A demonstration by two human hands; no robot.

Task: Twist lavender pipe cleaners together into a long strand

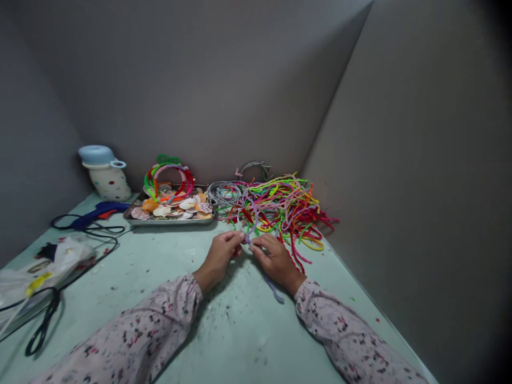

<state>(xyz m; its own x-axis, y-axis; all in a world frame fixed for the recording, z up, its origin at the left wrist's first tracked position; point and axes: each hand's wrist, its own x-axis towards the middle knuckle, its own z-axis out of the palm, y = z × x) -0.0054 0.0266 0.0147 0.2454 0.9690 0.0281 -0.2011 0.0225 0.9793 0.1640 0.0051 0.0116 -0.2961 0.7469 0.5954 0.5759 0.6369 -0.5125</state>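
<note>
Both my hands meet over the middle of the table, pinching a lilac pipe cleaner (255, 213). My left hand (223, 249) is closed, thumb and fingertips at the crossing of its strands. Beside it, my right hand (275, 260) is closed on the same pipe cleaner, whose fuzzy tail (274, 289) hangs below that hand. Above my fingers the pipe cleaner curves up in a loop. A thin pale strand rises beside it from my left fingertips; whether it is wire or a headband I cannot tell.
A metal tray (176, 221) of seashells (188, 204) bears colourful wrapped hoops (170, 178). Right of it lie grey hoops (224, 193) and a heap of pipe cleaners (288, 200). At left are a bottle (108, 178), a blue glue gun (100, 210), black cord (54, 304) and a plastic bag (72, 253).
</note>
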